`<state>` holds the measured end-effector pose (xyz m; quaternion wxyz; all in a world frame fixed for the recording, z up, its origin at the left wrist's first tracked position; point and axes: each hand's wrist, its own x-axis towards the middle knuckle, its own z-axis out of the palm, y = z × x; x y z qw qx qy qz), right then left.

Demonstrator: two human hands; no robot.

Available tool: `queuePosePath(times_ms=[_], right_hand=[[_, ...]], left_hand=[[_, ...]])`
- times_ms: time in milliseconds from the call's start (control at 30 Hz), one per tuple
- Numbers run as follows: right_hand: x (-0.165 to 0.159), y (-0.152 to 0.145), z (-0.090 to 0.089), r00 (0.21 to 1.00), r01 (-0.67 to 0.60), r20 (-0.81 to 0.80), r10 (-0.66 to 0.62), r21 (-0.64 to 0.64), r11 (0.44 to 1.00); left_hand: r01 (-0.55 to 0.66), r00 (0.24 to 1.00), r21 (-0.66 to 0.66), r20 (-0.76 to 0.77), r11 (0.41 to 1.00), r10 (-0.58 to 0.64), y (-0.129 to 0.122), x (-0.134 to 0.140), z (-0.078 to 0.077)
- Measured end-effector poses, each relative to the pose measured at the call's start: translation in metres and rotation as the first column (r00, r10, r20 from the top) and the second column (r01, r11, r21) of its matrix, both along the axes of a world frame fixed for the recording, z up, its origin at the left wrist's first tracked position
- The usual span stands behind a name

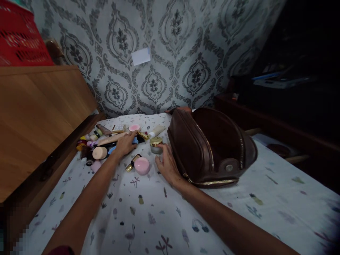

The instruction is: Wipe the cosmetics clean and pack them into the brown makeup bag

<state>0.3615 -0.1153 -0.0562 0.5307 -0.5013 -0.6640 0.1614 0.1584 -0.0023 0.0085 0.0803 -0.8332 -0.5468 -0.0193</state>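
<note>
My left hand (126, 143) lies over the right side of a pile of cosmetics, its fingers stretched onto a beige tube (113, 139) and a blue item partly hidden beneath them. My right hand (168, 163) is open, thumb apart, with its fingertips at a small jar with a gold lid (156, 142). Just right of that hand stands a brown leather toiletry bag (188, 141), its top unzipped and gaping. Between my forearms lie a round pink container (142, 165) and a black and gold lipstick tube (133, 163).
A pale squeeze tube (158, 131) and a pink round case (134, 128) lie behind my hands. The patterned sheet (148, 219) covers the surface. A wooden cabinet (39, 106) borders the left, a dark wooden edge the right, and a patterned wall (154, 85) the back.
</note>
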Motion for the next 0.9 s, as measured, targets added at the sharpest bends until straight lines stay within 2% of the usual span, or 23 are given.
queuePosePath(times_ms=[233,433,800,900], right_hand=[[-0.001,0.002,-0.005,1.000,0.018,0.003,-0.018,0.011,1.000],[-0.002,0.002,-0.005,1.000,0.006,-0.006,-0.007,-0.026,1.000],[-0.002,0.000,-0.002,1.000,0.012,-0.001,-0.012,-0.033,0.999],[-0.002,0.000,-0.002,1.000,0.019,0.008,-0.019,-0.041,0.999]], left_hand=[[0.007,0.999,0.021,0.048,1.000,-0.008,0.006,-0.006,-0.003],[-0.102,0.994,0.095,0.059,0.990,0.097,0.012,-0.010,0.004],[-0.148,0.989,0.151,-0.004,0.977,0.150,0.020,0.003,0.007],[-0.228,0.974,0.163,0.031,0.960,0.226,0.024,-0.003,0.010]])
